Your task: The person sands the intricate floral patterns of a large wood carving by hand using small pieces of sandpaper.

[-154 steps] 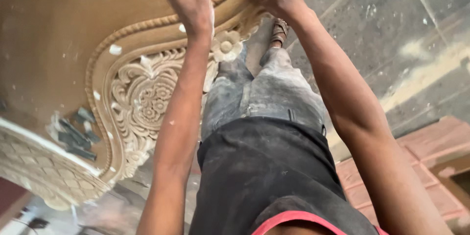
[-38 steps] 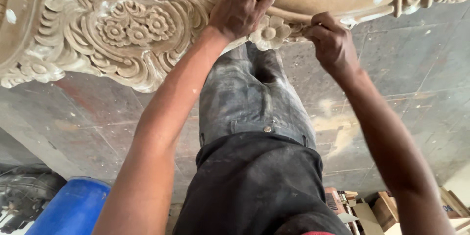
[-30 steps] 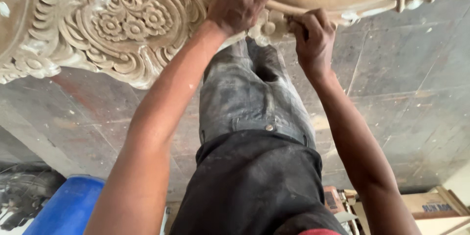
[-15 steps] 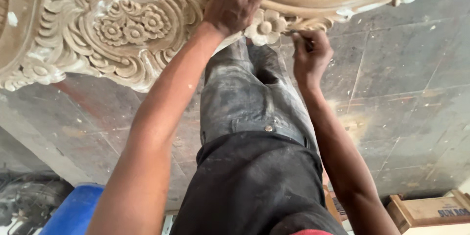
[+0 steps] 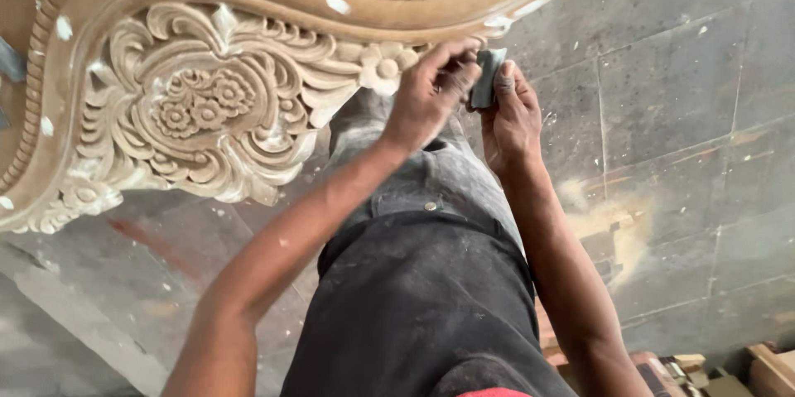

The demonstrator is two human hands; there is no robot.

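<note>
A large carved wooden panel (image 5: 199, 107) with floral scrollwork, a rope-pattern border and white filler dabs fills the upper left. My left hand (image 5: 426, 95) has come off the carving and sits just below its lower edge, fingers curled toward a small grey folded piece, likely sandpaper (image 5: 489, 76). My right hand (image 5: 509, 115) grips that grey piece from the right, thumb against it. Both hands meet at the piece, near the small carved flower (image 5: 385, 67).
My dusty grey trousers and dark shirt (image 5: 422, 281) fill the centre bottom. Below lies a grey tiled floor (image 5: 687, 115) with a patch of sawdust (image 5: 609, 227). Wooden scraps and boxes (image 5: 745, 364) sit at the bottom right corner.
My left hand has lifted off the carved panel and come down to meet my right hand, which now holds the grey piece up between them. The view has shifted, panel now further left.
</note>
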